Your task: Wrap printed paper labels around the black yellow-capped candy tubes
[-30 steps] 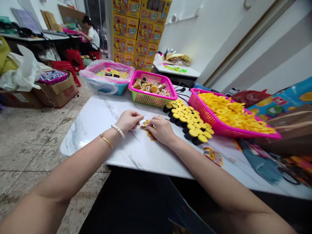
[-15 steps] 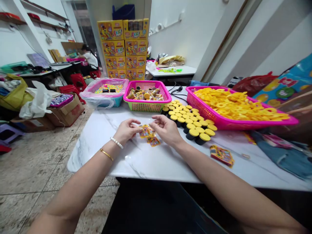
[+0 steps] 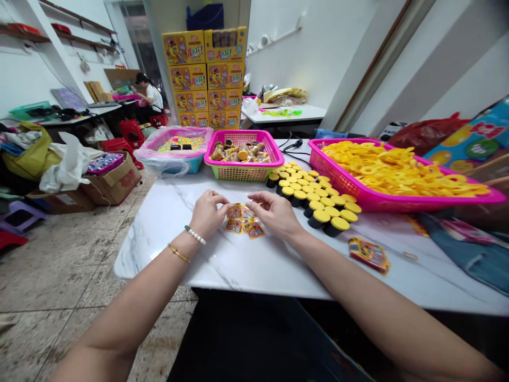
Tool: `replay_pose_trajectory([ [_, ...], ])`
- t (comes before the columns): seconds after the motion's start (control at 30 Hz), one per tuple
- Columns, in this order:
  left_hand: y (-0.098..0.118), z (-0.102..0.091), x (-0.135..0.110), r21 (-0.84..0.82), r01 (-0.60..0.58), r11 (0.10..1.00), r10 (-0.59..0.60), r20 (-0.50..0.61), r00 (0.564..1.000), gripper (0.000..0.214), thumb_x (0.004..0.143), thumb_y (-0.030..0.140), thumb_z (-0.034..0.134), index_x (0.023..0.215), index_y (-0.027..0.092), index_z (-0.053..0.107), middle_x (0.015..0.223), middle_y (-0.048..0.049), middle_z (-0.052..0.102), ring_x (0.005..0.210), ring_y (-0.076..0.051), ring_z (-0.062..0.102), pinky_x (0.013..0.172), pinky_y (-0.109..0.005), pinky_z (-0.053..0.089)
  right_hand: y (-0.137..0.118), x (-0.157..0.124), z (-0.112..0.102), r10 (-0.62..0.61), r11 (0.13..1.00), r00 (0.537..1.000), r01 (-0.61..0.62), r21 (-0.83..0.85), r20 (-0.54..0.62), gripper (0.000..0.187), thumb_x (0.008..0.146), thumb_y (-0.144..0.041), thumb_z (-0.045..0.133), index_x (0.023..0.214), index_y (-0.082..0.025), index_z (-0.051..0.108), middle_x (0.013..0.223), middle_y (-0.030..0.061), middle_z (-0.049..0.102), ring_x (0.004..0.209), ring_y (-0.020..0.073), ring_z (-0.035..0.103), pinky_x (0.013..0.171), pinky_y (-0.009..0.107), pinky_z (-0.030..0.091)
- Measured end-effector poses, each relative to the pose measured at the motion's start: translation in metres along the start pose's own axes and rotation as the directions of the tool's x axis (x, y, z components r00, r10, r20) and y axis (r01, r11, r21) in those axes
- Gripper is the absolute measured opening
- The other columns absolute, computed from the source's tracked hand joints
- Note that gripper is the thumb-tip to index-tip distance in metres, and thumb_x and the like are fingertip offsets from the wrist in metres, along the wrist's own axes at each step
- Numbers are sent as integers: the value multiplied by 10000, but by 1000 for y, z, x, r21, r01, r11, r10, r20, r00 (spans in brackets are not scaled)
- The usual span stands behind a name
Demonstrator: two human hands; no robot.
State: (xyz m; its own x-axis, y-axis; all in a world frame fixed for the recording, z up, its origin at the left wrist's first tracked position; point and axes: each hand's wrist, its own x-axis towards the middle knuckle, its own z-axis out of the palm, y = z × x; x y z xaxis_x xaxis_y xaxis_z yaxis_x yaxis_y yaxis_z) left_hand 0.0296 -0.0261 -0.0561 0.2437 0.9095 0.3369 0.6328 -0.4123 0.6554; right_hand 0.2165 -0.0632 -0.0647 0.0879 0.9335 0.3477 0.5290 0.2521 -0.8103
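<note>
Several small yellow-and-orange printed packets (image 3: 243, 220) lie between my hands on the white marbled table; I cannot tell if they are sachets or labels. My left hand (image 3: 209, 212) is closed, its thumb and forefinger pinching the left edge of a packet. From the right, my right hand (image 3: 275, 213) closes thumb and fingers at the upper right packet, partly covering it. To the right lies a stack of similar printed packets (image 3: 369, 254). Black cups with yellow lids (image 3: 318, 217) stand in rows just beyond my right hand.
A pink basket (image 3: 397, 199) of yellow ring-shaped pieces stands at the right. At the back are a pink-and-green basket (image 3: 244, 172) of filled cups and a plastic-lined tub (image 3: 169, 164) of coloured beads. Yellow cartons (image 3: 207, 77) are stacked behind. A person (image 3: 150, 98) sits far left.
The packets between my hands are now spread more apart, with two showing side by side in front. My hands stay close to them; the whole view has shifted slightly.
</note>
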Motion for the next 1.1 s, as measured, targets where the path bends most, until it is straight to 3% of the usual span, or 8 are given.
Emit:
replay_pose_trajectory([
  [0.13,5,0,0,-274,121,954,-79,159,984,182,811,307,661,727,151,706,698,-15,656,648,-117,543,651,-230,427,0,-3,9,45,978,983,-80,191,177,288,820,-456,587,791,-178,658,690,14,648,593,135,564,577,267,456],
  [0.2,6,2,0,-385,159,909,-129,102,986,215,800,341,660,708,147,672,652,0,635,591,-101,516,583,-213,404,-2,-6,13,46,980,987,-74,185,152,371,847,-505,550,642,-196,558,552,-26,531,506,112,467,501,248,382],
  [0.3,8,3,-3,-515,120,849,-180,-69,981,336,812,465,632,686,153,631,577,19,574,501,-81,453,504,-207,358,0,-7,16,87,979,996,-90,183,22,486,844,-618,519,581,-214,457,471,-50,424,447,101,376,439,246,301],
  [0.43,15,1,-10,-626,85,775,-144,-44,989,494,801,609,601,640,144,646,514,17,539,421,-64,391,445,-218,318,3,-5,18,168,942,986,-159,296,-6,545,793,-724,515,599,-218,460,468,-49,432,426,102,376,416,247,302],
  [0.57,21,1,-15,-626,88,775,-136,-29,990,514,791,623,615,662,134,705,509,-3,579,411,-65,390,434,-223,313,1,-5,17,190,925,982,-172,338,-22,540,799,-723,515,619,-216,468,480,-52,424,427,99,367,418,244,304],
  [0.73,23,-1,-15,-590,18,807,-85,-85,993,546,837,579,587,513,143,639,609,-54,674,463,-73,464,479,-223,357,0,-7,17,116,967,992,-101,233,-49,512,851,-666,483,616,-211,472,494,-46,403,459,104,356,438,245,281],
  [0.9,27,-4,-19,-469,-87,879,-16,-211,977,387,844,473,624,684,148,760,526,-12,617,510,-96,504,527,-224,382,5,-5,18,67,993,993,-56,106,-101,494,877,-614,455,612,-200,502,535,-25,447,519,120,401,480,251,303],
  [1.1,24,1,-15,-488,6,873,-38,-55,998,236,759,376,715,688,160,777,653,-46,717,617,-136,609,595,-244,440,-2,-10,19,-98,995,989,99,1,-111,435,919,-495,436,592,-207,443,541,-32,428,537,114,407,519,248,317],
])
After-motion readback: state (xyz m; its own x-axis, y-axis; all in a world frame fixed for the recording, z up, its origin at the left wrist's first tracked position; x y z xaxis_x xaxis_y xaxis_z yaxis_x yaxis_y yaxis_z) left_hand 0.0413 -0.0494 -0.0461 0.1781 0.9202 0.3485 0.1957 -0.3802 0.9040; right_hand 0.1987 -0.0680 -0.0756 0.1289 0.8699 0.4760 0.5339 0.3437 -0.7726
